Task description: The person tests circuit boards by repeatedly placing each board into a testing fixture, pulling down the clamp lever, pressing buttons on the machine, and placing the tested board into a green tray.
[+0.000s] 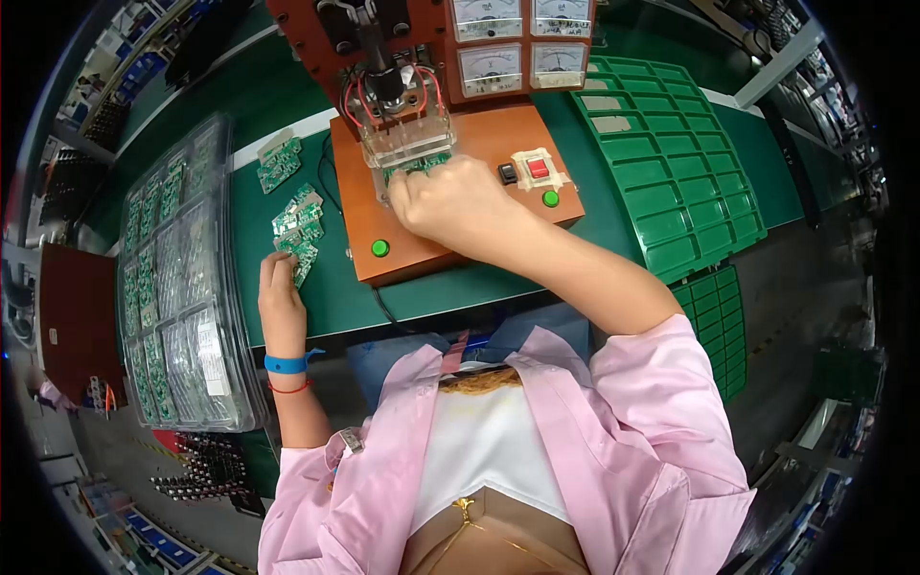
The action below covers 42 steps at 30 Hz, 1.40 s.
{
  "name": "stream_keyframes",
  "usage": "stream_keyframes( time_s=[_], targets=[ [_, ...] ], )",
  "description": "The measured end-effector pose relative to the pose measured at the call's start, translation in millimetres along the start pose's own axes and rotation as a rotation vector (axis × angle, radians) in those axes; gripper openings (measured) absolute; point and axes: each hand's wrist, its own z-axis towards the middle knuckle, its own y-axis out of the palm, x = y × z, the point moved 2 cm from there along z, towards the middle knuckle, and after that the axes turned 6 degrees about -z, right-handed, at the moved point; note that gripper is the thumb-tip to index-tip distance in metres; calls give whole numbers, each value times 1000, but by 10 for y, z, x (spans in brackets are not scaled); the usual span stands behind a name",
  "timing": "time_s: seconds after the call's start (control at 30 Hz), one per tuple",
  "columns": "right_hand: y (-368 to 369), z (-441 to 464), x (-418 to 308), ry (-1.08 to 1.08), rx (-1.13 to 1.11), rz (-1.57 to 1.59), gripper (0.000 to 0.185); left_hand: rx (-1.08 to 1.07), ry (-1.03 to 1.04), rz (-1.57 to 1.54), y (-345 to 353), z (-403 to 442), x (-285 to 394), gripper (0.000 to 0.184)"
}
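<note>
Right hand [450, 203], upper centre: fingers curled at a green circuit board [434, 161] under the clear press head [407, 144]; can't tell if gripped. Left hand [282, 309], left of centre: fingers loosely bent at the lowest of the loose boards [299, 226]; grip unclear. Orange base [494, 134] below press head. Clear tray [226, 264] far left, green tray [668, 182] upper right.

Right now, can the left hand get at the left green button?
Probably yes: the button sits uncovered near the orange base's front corner, and only low boards and bare tabletop seem to separate it from the left hand.
</note>
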Motion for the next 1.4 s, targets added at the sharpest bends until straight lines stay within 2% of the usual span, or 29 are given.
stream_keyframes(
  time_s=[0.17, 0.3, 0.37, 0.43, 0.57, 0.6, 0.63, 0.7, 0.83, 0.9, 1.03, 1.07, 1.1, 1.27, 1.37, 1.4],
  targets=[
    [-655, -405, 268, 157, 264, 120, 11, -111, -1, 24, -80, 1, 140, 21],
    [-920, -863, 1131, 413, -22, -293, 11, -151, 52, 28, -133, -15, 175, 23],
    [-712, -1221, 1573, 461, -172, -309, 10, -159, 19, 39, -163, -10, 166, 23],
    [-478, -1449, 1803, 511, -335, -192, 9, -134, -65, 69, -216, 24, 229, 20],
    [-159, -1701, 1963, 515, -523, 47, 11, 22, 144, 18, -320, 158, 570, 21],
    [-224, -1628, 1904, 552, -503, -38, 18, 61, 207, -1, -335, 205, 701, 22],
    [-300, -1562, 1842, 524, -393, -121, 28, 103, 271, -16, -344, 249, 827, 23],
    [-546, -1317, 1537, 589, -147, -20, 37, 89, 390, -40, -312, 317, 1069, 32],
    [-618, -1213, 836, 445, 345, -8, 41, 38, 606, -39, -37, 564, 1411, 36],
    [-407, -1348, 683, 496, 360, -104, 36, 44, 634, 43, 183, 685, 1452, 36],
    [-119, -1521, 594, 753, 425, 117, 28, -82, 588, 205, 375, 875, 1442, 36],
    [-95, -1557, 598, 793, 427, 163, 27, -63, 619, 242, 383, 901, 1444, 28],
    [-78, -1576, 610, 832, 429, 210, 25, -69, 614, 237, 386, 902, 1429, 29],
    [-56, -1576, 661, 935, 429, 288, 22, -61, 558, 212, 478, 805, 1351, 35],
    [-51, -1582, 660, 921, 415, 277, 22, -96, 430, 168, 456, 706, 1417, 38],
    [-48, -1584, 658, 921, 414, 277, 22, -165, 380, 144, 459, 664, 1400, 46]
  ],
)
